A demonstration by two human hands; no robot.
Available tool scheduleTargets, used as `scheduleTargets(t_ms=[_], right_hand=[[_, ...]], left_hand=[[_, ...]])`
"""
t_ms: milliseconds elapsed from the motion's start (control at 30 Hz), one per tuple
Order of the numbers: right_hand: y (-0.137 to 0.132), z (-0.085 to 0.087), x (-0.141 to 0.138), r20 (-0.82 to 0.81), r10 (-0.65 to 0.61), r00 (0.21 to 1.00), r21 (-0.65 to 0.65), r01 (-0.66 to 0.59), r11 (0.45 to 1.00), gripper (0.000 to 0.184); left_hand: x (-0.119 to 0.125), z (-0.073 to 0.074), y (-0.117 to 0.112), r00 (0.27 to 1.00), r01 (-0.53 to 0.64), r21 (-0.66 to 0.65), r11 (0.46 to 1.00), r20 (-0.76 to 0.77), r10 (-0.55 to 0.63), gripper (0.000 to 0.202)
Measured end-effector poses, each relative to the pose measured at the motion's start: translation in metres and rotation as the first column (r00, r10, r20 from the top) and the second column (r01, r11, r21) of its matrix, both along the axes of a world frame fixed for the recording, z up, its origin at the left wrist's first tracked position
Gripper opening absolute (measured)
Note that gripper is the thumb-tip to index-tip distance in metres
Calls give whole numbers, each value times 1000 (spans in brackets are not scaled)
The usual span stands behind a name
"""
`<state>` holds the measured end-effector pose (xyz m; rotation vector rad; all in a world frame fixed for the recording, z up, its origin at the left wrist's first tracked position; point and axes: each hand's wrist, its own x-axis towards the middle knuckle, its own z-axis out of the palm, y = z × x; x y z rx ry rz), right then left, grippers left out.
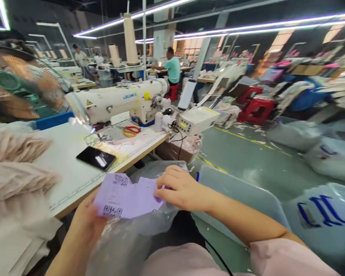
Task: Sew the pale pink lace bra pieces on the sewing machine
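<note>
A creased purple paper slip [129, 197] with printed QR codes is stretched between my two hands above my lap. My left hand [89, 214] grips its left end, the fingers partly hidden beneath the paper. At the other end, my right hand [179, 188] pinches the slip between thumb and curled fingers. Under the paper lies a clear plastic bag [132, 237], close to my left hand. Beyond the slip, a black phone [96, 158] rests on the white sewing table [63, 168].
A JUKI sewing machine [117, 100] stands on the table, with red-and-yellow scissors [130, 131] beside it. Beige fabric [17, 180] is piled at left, near a fan [25, 84]. Plastic bins [241, 195] stand on the floor at right. A person in teal [172, 69] sits farther back.
</note>
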<state>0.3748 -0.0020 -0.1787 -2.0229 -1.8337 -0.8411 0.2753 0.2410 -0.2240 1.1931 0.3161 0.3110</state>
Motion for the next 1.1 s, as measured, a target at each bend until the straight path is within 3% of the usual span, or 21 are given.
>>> scheduleTargets(t_ms=[100,167,233,300,400,467,533,600,767,867,1000,1100], right_hand=[[9,-10,5,-2,-4,1000,-44,4,999,17],[12,-21,13,-131,-27,991,-57,20,998,19],[14,-35,24,-407,-79,910,-77,52,996,54],[18,-49,36,-735,-138,664,-113,81,990,87],[24,-67,49,-963,-156,218,-139,94,986,90],[29,-75,51,-991,-119,69,-110,118,987,79],[33,-79,50,-998,-63,4,-61,167,984,69],[36,-81,48,-999,-30,11,-27,226,974,65],[35,-77,44,-951,-152,270,-54,337,940,63],[33,-76,44,-907,-213,364,-71,365,928,68],[34,-79,41,-880,-230,415,-60,384,921,70],[36,-79,39,-892,-231,388,-72,383,921,76]], left_hand=[[-6,-6,13,997,36,11,999,-69,-36,44],[-7,-16,20,996,-24,26,999,-81,26,37],[-11,-29,25,992,-103,32,994,-64,105,38],[-16,-40,26,986,-157,28,987,-50,158,42],[-22,-51,25,980,-189,-2,982,-57,189,47],[-23,-54,24,978,-195,-25,980,-75,193,51],[-22,-55,24,976,-203,-40,978,-89,199,54],[-21,-56,25,975,-203,-45,978,-98,198,54],[-24,-66,28,981,-156,-37,987,-126,150,52],[-26,-75,29,983,-134,-34,990,-128,129,52],[-25,-84,30,983,-143,-24,989,-124,139,52],[-24,-88,30,977,-171,-33,985,-138,165,53]])
